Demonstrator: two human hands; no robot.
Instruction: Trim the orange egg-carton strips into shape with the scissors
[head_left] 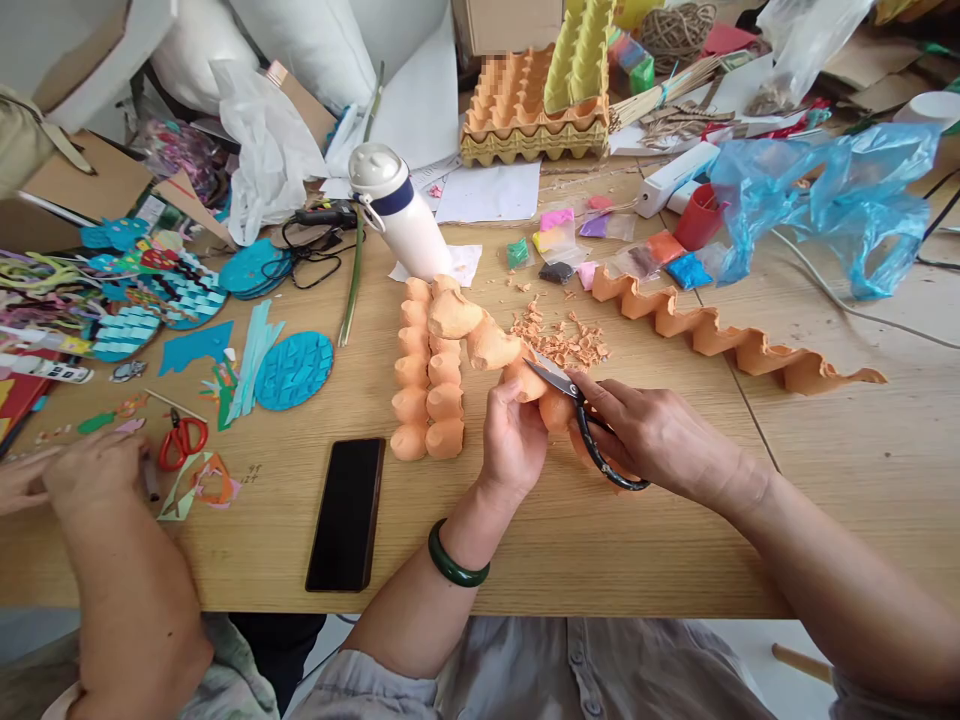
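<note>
An orange egg-carton strip (491, 342) runs slantwise over the table, its near end under my hands. My left hand (515, 430), with a green bangle on the wrist, pinches the strip from below. Black-handled scissors (592, 425) are in my right hand (649, 430), their blades lying against a cup of the strip just above my left fingertips. Left of the strip, a double row of orange cups (427, 385) rests on the table. Orange scraps (566, 340) are scattered beyond my hands. A long zigzag orange piece (720, 335) lies to the right.
A black phone (345, 515) lies left of my forearm. Behind the cups leans a white bottle (401, 215). Stacked egg trays (536, 105) are at the back, a blue plastic bag (825, 200) at right. Another person's hands (90, 470) rest at the left near red scissors (181, 440).
</note>
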